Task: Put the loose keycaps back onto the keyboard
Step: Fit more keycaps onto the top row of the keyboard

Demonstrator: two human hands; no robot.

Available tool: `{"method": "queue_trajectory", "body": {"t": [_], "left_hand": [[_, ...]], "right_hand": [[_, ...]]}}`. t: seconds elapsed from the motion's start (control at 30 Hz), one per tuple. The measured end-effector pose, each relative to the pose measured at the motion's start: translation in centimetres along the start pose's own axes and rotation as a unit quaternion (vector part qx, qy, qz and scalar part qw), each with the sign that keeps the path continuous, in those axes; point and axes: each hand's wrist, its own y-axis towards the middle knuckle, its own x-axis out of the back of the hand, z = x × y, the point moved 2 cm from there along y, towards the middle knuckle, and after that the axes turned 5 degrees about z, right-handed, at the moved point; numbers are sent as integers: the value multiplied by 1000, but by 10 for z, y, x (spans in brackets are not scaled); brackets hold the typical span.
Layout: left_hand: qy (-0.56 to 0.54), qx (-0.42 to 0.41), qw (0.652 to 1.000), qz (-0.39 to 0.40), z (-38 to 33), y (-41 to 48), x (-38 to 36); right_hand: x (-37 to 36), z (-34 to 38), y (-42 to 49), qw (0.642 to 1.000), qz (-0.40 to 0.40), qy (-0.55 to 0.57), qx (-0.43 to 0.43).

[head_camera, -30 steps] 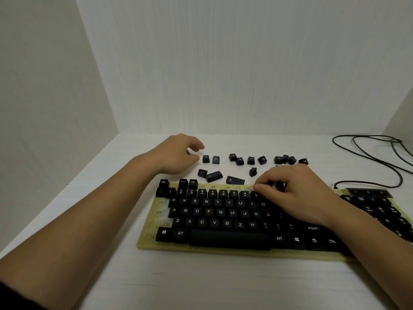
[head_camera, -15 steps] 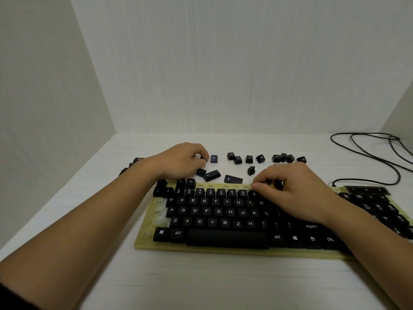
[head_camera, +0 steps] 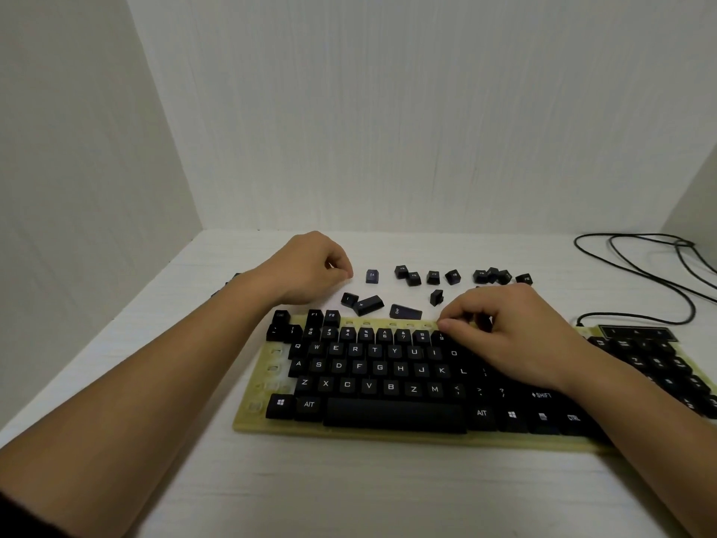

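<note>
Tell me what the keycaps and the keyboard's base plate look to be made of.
Loose keycaps: likely matte black moulded plastic, with printed pale legends and little glare. Keyboard base plate: probably yellowed translucent plastic or rubbery membrane; it looks slightly see-through, with moulded empty sockets along its left edge.

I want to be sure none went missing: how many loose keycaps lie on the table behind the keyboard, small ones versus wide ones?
Small square black plastic keycaps: 11
Wide black plastic keycaps: 2
Total: 13 in plain view; any hidden ones are not counted.
</note>
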Motion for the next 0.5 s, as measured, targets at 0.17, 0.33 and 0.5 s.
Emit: {"method": "queue_trajectory", "body": {"t": [0.17, 0.33, 0.5], "left_hand": [[-17, -27, 999, 13, -4, -1, 9], [-81, -56, 993, 66, -13, -11, 22], [-37, -70, 986, 146, -28, -21, 26]], "right_hand": [[0, -1, -1, 1000, -1, 1, 0], [0, -2, 0, 1000, -3, -4, -3], [0, -2, 0, 1000, 0, -3, -6]]}}
